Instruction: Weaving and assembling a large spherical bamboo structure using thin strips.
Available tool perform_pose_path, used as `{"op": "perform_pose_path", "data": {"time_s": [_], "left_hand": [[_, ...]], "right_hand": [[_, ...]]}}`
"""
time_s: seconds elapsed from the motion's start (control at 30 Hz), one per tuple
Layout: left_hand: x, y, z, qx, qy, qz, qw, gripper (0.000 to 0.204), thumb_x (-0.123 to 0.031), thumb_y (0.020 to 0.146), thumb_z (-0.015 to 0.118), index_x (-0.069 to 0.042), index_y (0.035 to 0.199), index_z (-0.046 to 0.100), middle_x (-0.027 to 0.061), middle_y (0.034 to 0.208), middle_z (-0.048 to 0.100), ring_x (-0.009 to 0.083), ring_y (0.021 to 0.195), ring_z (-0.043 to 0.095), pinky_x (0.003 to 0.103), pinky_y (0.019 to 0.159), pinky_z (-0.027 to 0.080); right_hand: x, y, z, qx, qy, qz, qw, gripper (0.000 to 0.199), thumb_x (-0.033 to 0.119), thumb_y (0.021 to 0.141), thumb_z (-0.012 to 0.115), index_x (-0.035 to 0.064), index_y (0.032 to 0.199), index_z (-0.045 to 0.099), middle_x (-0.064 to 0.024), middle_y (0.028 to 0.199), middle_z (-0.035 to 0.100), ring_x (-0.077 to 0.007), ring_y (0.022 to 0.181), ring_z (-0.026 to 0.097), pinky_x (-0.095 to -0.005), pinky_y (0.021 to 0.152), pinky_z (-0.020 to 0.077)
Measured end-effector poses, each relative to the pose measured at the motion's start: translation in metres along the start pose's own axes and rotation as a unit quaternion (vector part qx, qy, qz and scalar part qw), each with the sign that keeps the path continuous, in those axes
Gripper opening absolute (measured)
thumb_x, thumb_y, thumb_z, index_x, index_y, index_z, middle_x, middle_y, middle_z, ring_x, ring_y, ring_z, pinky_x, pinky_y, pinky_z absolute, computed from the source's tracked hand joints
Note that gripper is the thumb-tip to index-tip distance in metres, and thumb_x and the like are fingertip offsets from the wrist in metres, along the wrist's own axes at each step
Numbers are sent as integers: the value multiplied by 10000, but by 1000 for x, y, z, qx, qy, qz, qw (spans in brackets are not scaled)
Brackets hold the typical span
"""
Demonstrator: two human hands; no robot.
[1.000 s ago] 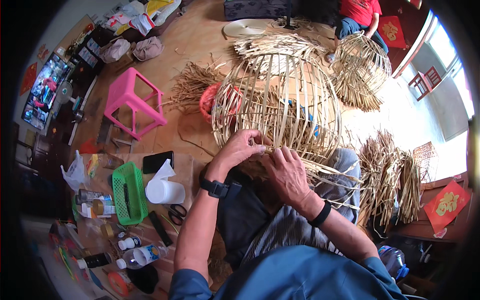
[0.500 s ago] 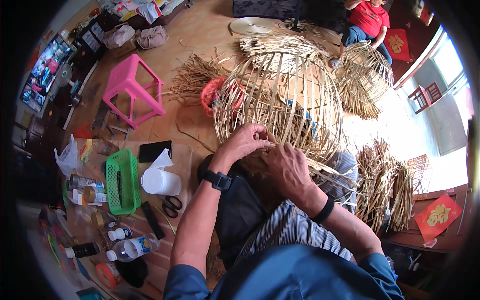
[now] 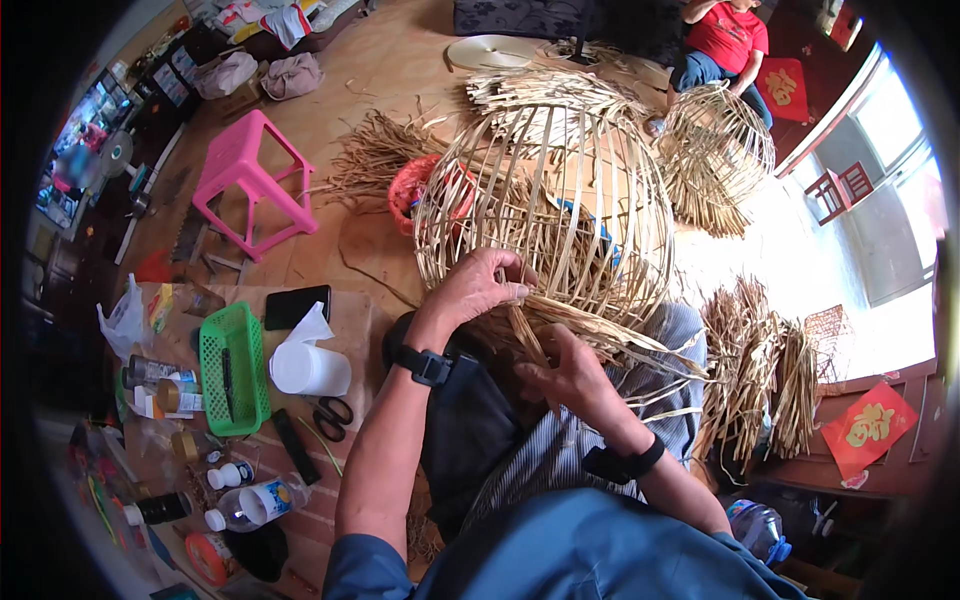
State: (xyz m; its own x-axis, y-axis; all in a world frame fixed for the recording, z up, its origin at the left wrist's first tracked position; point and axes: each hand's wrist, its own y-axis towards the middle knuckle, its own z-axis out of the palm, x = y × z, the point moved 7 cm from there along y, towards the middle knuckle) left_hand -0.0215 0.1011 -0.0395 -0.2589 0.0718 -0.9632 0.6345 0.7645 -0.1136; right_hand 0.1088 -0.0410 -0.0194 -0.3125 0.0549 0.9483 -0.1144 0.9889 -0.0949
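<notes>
A large openwork basket (image 3: 550,190) of pale upright strips leans across my lap, with dried leaf strips bundled along its near rim. My left hand (image 3: 480,288) pinches that rim between thumb and fingers. Just below and to the right, my right hand (image 3: 578,375) curls around a brown dried leaf strip (image 3: 524,334), which hangs from the rim by my left fingertips. Its far end is hidden by the hand. Loose strip ends (image 3: 640,345) stick out rightward from the rim over my striped trouser knee.
Left of me, a low table holds a green plastic basket (image 3: 234,370), white tissue roll (image 3: 310,368), scissors (image 3: 333,417) and bottles. Beyond stand a pink stool (image 3: 255,185) and a red bowl (image 3: 408,190). Leaf bundles (image 3: 750,370) lie right; a person in red (image 3: 728,42) handles another basket (image 3: 715,150).
My right hand has moved down and away from my left fingertips, drawing the leaf strip down. My left hand stays at the rim. The view has shifted slightly.
</notes>
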Motion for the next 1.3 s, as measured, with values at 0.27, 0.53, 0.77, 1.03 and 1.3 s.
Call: {"op": "perform_pose_path", "data": {"time_s": [0.27,0.53,0.77,1.03,1.3], "left_hand": [[-4,-9,1,-34,-2,-16,999,229,-83,921,798,-27,1142,788,-20,1002,751,55,852,646,262,794,548],[-2,-8,0,-30,3,-1,1000,236,-73,930,787,-36,1162,770,-11,1024,749,71,881,660,275,819,556],[-1,-8,3,-45,-19,-9,999,215,-38,929,762,-10,1142,760,32,979,765,108,887,688,321,824,573],[10,-3,4,7,-73,-6,997,198,-65,984,731,2,1171,735,52,1009,777,124,911,707,321,846,578],[3,-7,0,32,-5,6,999,238,-160,1023,753,15,1185,753,93,1035,788,127,1000,704,324,930,563]], "right_hand": [[-11,0,6,84,180,153,968,468,362,1123,665,-68,1283,575,-114,925,731,-174,715,726,-294,619,602],[-32,11,31,91,519,258,810,356,342,1173,546,-2,1218,624,-137,1077,725,-212,827,718,-355,721,607],[9,29,25,4,-301,-122,946,97,101,1005,593,18,1011,643,-157,806,717,-294,708,734,-451,582,556],[57,49,-2,0,-500,-288,817,163,176,961,679,31,1021,633,-114,885,654,-296,791,720,-432,625,534],[35,46,-31,-112,-453,-201,862,190,206,954,687,39,1001,610,-126,814,672,-321,728,727,-480,614,542]]}}
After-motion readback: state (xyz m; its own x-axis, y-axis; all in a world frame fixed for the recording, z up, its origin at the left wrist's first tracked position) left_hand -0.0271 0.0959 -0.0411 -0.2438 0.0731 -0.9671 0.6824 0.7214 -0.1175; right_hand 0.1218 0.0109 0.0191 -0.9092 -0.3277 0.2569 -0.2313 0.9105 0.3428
